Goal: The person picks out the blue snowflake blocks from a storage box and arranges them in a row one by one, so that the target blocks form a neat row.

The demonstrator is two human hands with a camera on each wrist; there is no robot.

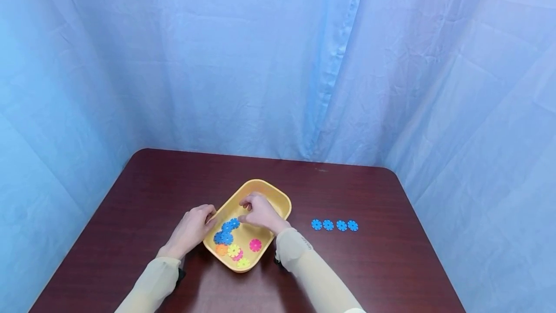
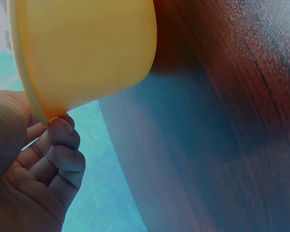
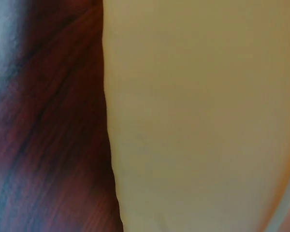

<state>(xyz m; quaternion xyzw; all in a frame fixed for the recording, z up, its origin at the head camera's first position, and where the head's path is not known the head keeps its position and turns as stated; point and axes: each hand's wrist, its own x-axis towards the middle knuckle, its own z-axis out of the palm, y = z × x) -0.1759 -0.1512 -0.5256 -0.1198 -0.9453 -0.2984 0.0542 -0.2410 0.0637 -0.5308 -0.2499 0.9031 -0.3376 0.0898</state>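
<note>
A yellow plastic basin (image 1: 284,203) stands at an angle near the table's middle. Blue snowflake discs (image 1: 223,238) lie bunched at its left side, with an orange disc (image 1: 221,249), yellow discs (image 1: 233,250) and pink discs (image 1: 255,245) toward the near end. My left hand (image 1: 191,228) pinches the basin's left rim; in the left wrist view the thumb and curled fingers (image 2: 63,133) meet at that rim. Inside the basin, my right hand (image 1: 260,212) hovers over the bare far part, thumb and fingers apart, nothing visible between them. The basin's wall (image 3: 198,111) fills the right wrist view, hiding that hand.
Several blue snowflake discs (image 1: 328,225) lie in a row on the dark wood table (image 1: 373,264), right of the basin. Light blue curtains (image 1: 243,71) hang behind the table and along both sides.
</note>
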